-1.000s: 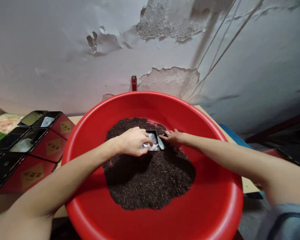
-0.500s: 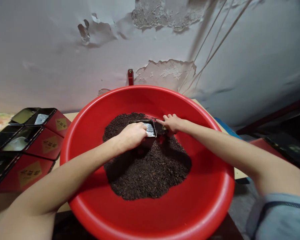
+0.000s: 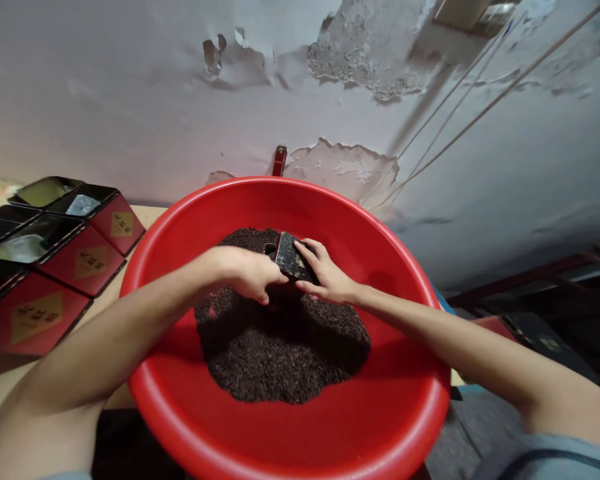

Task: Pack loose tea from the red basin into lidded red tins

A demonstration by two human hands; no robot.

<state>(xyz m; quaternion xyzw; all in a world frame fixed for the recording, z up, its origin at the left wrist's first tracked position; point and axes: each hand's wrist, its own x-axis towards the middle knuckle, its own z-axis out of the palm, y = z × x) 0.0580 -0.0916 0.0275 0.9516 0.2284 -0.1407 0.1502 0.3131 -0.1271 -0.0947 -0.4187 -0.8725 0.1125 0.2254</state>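
A wide red plastic basin (image 3: 260, 437) holds a heap of dark loose tea leaves (image 3: 275, 367). Over the heap, my left hand (image 3: 253, 275) is wrapped on a tin (image 3: 269, 249), mostly hidden behind the hand and a scuffed black lid (image 3: 293, 257). My right hand (image 3: 329, 273) grips that lid between thumb and fingers, tilted against the tin's open top. Whether the lid is seated on the rim cannot be made out. Shadow from both hands falls across the tea leaves.
Several open red tins (image 3: 91, 259) with gold diamond labels stand on a pale tabletop (image 3: 111, 293) at left, some with bags inside. Behind the basin rises a peeling wall (image 3: 145, 127) with slanting cords (image 3: 460, 137). Another red and black box (image 3: 497, 325) lies at right.
My right hand has lifted the black lid from beside the tin and brought it left over the tin's opening. The silver bag inside is now covered. The view has shifted slightly.
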